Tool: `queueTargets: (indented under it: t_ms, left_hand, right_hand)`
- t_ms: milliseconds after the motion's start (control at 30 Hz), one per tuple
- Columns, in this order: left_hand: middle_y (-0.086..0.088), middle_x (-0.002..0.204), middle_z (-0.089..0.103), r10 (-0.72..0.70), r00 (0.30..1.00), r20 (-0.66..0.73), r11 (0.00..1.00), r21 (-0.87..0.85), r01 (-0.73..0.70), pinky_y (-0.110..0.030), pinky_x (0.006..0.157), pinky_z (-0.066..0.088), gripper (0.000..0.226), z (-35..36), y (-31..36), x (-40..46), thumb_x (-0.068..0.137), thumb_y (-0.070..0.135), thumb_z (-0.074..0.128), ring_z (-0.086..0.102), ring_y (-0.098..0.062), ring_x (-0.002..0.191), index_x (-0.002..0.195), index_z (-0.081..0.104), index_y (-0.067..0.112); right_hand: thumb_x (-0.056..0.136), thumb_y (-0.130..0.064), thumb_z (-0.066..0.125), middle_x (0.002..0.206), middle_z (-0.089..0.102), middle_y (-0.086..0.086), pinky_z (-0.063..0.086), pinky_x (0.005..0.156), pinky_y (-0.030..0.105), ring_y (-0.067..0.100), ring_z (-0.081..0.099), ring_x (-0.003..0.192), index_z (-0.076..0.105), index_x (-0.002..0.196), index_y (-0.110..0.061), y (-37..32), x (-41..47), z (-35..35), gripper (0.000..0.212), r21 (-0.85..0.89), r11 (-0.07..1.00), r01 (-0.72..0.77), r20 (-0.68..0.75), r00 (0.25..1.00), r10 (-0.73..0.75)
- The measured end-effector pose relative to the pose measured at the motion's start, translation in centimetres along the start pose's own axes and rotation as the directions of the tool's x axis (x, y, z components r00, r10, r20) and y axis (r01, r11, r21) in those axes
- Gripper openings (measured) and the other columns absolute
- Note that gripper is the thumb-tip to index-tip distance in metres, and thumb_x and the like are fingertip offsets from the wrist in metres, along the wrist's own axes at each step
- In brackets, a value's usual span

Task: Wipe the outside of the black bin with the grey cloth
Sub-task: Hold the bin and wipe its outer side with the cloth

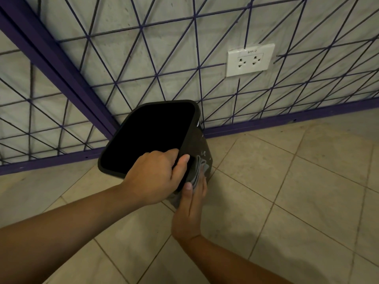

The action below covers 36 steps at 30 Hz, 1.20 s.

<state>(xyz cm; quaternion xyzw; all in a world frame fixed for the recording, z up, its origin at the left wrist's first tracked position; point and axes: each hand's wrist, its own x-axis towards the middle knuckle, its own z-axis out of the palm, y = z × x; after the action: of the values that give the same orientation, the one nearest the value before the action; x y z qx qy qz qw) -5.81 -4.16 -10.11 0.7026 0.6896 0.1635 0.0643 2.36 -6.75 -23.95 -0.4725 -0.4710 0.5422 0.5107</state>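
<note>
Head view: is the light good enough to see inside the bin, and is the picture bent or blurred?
Head view: dim, even light; the black bin shows a pure black inside with no detail; the purple wire grid and its frame bow with wide-angle distortion; hands and grey cloth are reasonably sharp.

Bin (202, 148) on floor (287, 181) (seemingly tilted), before grille (143, 58).

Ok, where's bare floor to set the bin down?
Bare tiled floor lies right of the black bin, up to the purple rail. More lies near, between the forearms. It is crowded at the bin's side: left hand on the rim, right hand pressing the grey cloth.
</note>
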Motion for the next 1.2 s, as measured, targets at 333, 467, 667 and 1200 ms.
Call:
queueTargets:
  t_ms: [333,467,667,1200]
  left_hand:
    - [0.007,0.054,0.043,0.019,0.995,0.094,0.993,0.113,-0.030,-0.031,0.048,0.033,0.043,1.2,2.2,0.0,0.097,0.054,0.015,0.043,-0.015,0.044,0.078,0.040,0.025]
    - [0.009,0.055,0.039,0.013,0.992,0.123,0.987,0.158,-0.033,-0.031,0.051,0.029,0.038,1.8,2.9,0.4,0.096,0.053,0.018,0.036,-0.013,0.045,0.080,0.038,0.025]
    - [0.005,0.058,0.047,0.028,0.987,0.157,0.979,0.197,-0.059,-0.033,0.052,0.033,0.038,2.1,2.8,0.6,0.099,0.051,0.020,0.048,-0.021,0.050,0.084,0.042,0.023]
    - [0.002,0.060,0.052,0.084,0.968,0.238,0.976,0.175,-0.128,-0.035,0.051,0.038,0.052,2.9,2.4,1.0,0.095,0.054,0.015,0.052,-0.020,0.051,0.086,0.052,0.019]
  right_hand:
    - [0.091,-0.083,0.037,0.159,0.044,0.013,0.036,0.122,0.059,0.031,0.041,0.150,0.038,0.159,-0.012,2.3,1.9,-1.6,0.099,0.139,0.983,-0.119,-0.097,0.986,0.133]
    - [0.087,-0.090,0.042,0.148,0.050,0.027,0.039,0.112,0.073,0.047,0.047,0.140,0.046,0.152,-0.009,3.0,2.7,-1.5,0.104,0.159,0.963,-0.219,-0.096,0.967,0.235]
    - [0.090,-0.085,0.045,0.159,0.044,0.018,0.031,0.121,0.069,0.041,0.038,0.151,0.040,0.159,-0.019,3.9,1.0,-1.1,0.095,0.230,0.948,-0.220,-0.085,0.966,0.245]
    - [0.100,-0.072,0.046,0.118,0.047,0.030,0.035,0.092,0.048,0.028,0.038,0.115,0.054,0.120,-0.002,7.0,1.0,1.5,0.073,0.346,0.893,-0.289,-0.140,0.925,0.353]
